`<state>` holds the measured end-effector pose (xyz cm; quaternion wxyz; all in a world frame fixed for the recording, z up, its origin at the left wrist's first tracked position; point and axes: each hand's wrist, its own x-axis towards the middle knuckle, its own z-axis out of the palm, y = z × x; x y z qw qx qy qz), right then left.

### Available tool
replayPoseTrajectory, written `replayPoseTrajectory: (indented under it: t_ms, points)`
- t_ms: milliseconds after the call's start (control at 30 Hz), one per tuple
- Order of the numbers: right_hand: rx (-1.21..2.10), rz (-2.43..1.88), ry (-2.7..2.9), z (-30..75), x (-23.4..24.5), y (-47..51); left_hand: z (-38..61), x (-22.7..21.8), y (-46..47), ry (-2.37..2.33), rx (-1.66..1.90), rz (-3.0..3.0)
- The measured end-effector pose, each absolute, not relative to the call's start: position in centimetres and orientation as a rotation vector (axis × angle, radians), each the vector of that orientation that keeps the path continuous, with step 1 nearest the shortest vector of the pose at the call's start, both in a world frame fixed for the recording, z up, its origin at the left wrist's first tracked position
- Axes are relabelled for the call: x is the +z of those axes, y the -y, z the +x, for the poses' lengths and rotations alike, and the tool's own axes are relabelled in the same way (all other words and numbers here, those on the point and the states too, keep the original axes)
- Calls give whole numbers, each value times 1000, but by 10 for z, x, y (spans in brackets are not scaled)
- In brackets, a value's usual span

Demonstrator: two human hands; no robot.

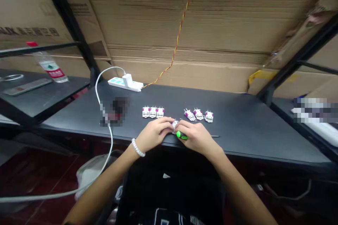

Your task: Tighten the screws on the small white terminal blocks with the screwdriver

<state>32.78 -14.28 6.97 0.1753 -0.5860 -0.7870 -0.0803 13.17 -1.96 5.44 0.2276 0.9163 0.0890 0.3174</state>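
Note:
Both hands meet at the near edge of a dark table [250,126]. My left hand [154,133] pinches a small white part [174,124] between its fingertips. A bead bracelet [137,147] circles that wrist. My right hand [196,136] is closed around a tool with a green handle [181,135], its tip against the white part. Just beyond the hands lie two rows of three small white and pink parts each, one row on the left [152,111] and one on the right [198,114].
A white power strip [125,83] with a plugged charger lies at the table's back, its white cable [98,88] trailing off the left edge. A red-yellow twisted wire [179,35] hangs over cardboard boxes. A plastic bottle [50,65] lies on a left shelf.

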Motion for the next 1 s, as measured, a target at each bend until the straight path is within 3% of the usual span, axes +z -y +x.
replayPoseTrajectory:
  t_ms: [1000]
  points:
    - [-21,-1551,2195,332,79,147,133,50,32,-315,840,2645]
